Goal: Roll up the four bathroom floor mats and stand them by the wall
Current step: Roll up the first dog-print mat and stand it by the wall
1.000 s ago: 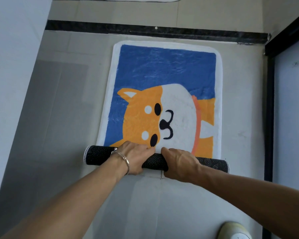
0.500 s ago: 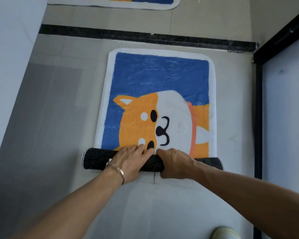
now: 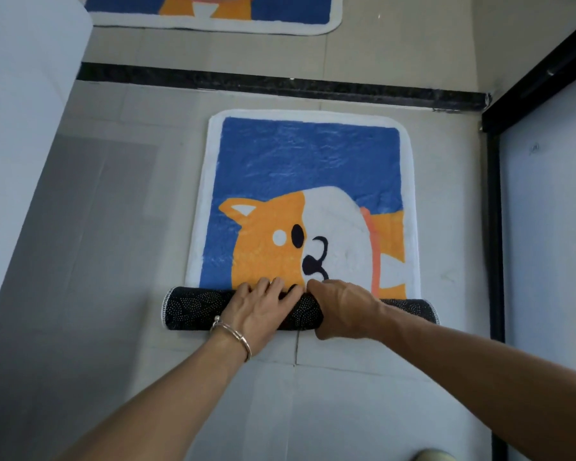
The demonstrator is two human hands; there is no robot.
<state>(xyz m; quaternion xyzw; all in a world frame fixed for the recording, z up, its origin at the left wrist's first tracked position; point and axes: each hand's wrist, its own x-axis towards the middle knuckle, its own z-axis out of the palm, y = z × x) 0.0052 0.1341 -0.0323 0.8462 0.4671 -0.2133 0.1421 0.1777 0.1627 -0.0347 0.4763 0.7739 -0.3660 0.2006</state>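
near mat (image 3: 306,168) was about a third rolled, left hand (image 3: 263,307) pressing flat, right hand (image 3: 343,311) curled over it; far mat (image 3: 280,11) lay unrolled.

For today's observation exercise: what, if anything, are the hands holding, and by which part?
The dog mat, at the middle of its rolled-up end: the right hand curls round the roll; the left hand presses it with straight fingers.

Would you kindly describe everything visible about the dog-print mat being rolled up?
The mat lies on the tiled floor, plush-looking, white-bordered, with an orange-and-white dog on blue. Its near end is rolled into a tube showing black, white-dotted backing; the rest lies flat. The left hand presses on the roll's middle; the right hand curls over it alongside.
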